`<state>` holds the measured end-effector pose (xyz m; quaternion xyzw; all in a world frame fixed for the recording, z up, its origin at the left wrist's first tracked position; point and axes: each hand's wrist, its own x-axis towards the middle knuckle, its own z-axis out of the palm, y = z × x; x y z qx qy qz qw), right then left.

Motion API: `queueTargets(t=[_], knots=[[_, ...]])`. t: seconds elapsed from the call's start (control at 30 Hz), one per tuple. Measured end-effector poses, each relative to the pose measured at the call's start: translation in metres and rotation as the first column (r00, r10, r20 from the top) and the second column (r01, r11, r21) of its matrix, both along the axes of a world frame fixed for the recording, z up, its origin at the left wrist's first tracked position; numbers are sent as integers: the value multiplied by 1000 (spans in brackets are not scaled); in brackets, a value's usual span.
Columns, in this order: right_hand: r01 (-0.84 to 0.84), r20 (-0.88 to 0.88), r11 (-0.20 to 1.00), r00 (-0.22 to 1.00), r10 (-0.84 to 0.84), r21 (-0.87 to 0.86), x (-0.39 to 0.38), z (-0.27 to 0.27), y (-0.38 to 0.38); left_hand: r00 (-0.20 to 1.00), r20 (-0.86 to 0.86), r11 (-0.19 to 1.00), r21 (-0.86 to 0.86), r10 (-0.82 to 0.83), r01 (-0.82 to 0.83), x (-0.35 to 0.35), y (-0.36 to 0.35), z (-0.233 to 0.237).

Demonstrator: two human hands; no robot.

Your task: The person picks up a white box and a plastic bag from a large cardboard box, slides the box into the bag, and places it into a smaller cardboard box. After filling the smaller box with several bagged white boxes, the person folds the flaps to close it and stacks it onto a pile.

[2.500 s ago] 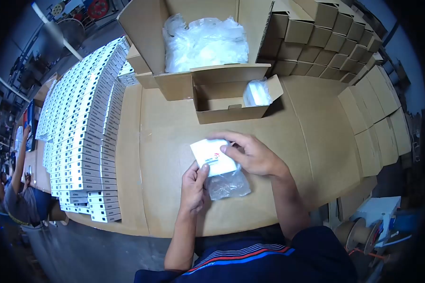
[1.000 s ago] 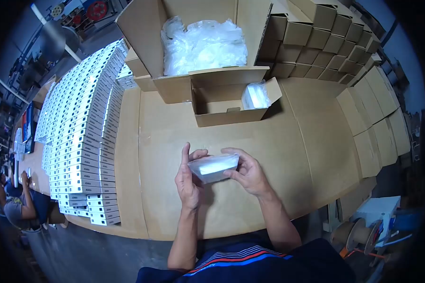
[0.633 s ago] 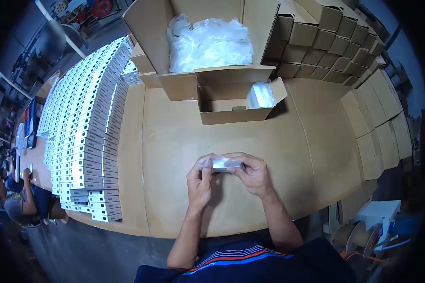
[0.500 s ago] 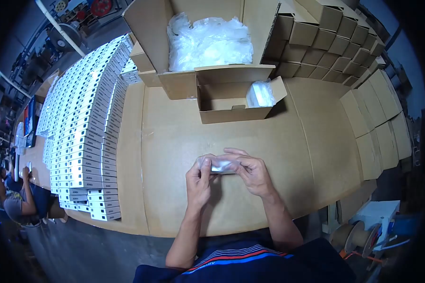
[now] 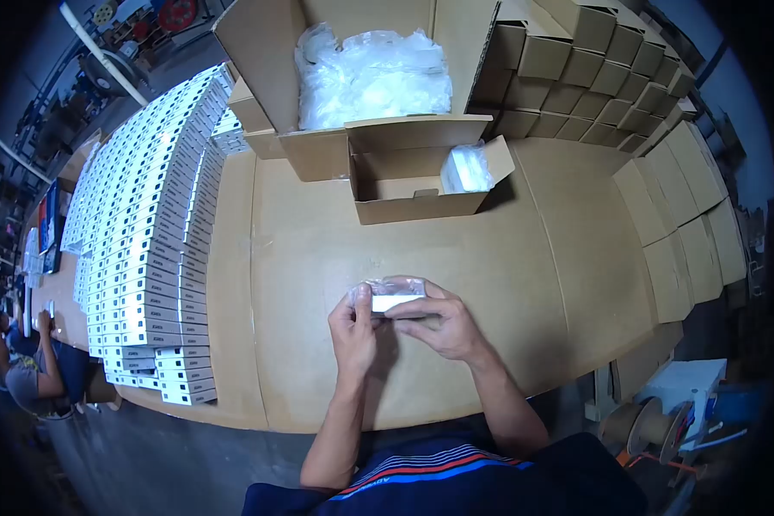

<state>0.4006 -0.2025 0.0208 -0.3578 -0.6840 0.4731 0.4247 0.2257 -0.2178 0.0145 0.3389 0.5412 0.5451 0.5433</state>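
Note:
A small white box in a clear plastic bag [image 5: 390,303] is held up between both hands, over the near middle of the table. My left hand [image 5: 353,334] grips its left end, the thumb upright on the near face. From the right, my right hand [image 5: 445,325] is closed on the other end, thumb and forefinger at the lower edge. Beyond the hands stands an open cardboard carton [image 5: 421,211], with a bagged bundle [image 5: 468,169] at its right end. Fingers hide parts of the held box.
A large open carton [image 5: 322,155] full of clear plastic bags [image 5: 374,77] stands at the back. Rows of stacked small white boxes [image 5: 146,232] fill the left side. Brown cartons [image 5: 568,73] are piled back right, with more [image 5: 684,215] along the right edge. Another person [image 5: 39,370] sits far left.
My right hand's fingers have shifted on the bagged box, and its white face now shows more plainly. The whole view has moved slightly, with the table things appearing a little further left.

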Motion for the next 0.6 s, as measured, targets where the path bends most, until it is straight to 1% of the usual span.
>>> queueTargets(t=[0.03,0.07,0.17,0.2,0.23,0.3,0.4,0.5,0.53,0.6], knots=[[-8,53,999,999,10,-34,-1,-1,2,1000,19,1000,3,-7,7,1,0,0],[25,-43,999,999,-27,-40,-4,-1,3,999,37,1000,2,-9,9,0,-2,1],[38,23,998,999,-37,-45,-1,11,8,998,58,999,40,1,-3,-3,-5,10],[36,39,999,999,-36,0,-1,7,9,998,62,998,63,2,-6,-4,-4,13],[35,53,999,998,-34,-11,1,6,8,999,35,997,76,0,-2,-5,-4,12],[32,86,999,996,-29,-36,3,9,5,1000,-15,995,99,-4,5,-10,-4,13],[68,76,987,995,-58,-142,2,11,5,995,36,992,88,-95,91,-17,-9,28],[32,51,998,998,-28,-63,3,14,8,947,-243,908,311,-210,281,-21,-10,28],[37,63,999,997,-36,-21,3,17,9,937,-221,905,271,-272,327,-24,-10,32],[43,89,997,995,-48,60,3,26,9,918,-245,901,232,-311,367,-28,-12,28]])
